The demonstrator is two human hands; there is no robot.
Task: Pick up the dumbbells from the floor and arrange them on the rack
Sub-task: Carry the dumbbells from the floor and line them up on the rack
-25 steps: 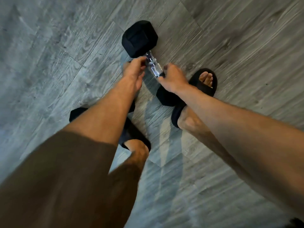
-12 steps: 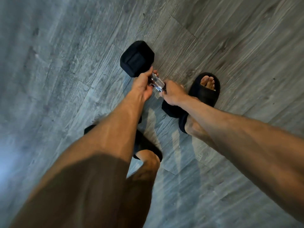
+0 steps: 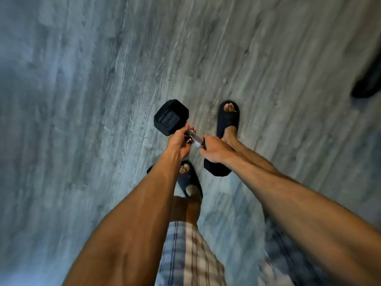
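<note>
Above your sandalled feet (image 3: 231,131), your left hand (image 3: 177,141) and right hand (image 3: 214,149) curl round the dumbbell (image 3: 172,117) handle; a slip would drop it on your toes.

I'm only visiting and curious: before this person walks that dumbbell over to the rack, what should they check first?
1. Grip: ok. The left hand and the right hand both curl round the handle of the dumbbell.
2. Toes protected: not ok. The slides leave the toes bare, close to the weight.
3. Rack in sight: not ok. No rack shows in this view.
4. Path clear: cannot tell. A blurred dark shape shows at the right edge.
5. Dumbbell clear of the floor: cannot tell from this angle.
</note>
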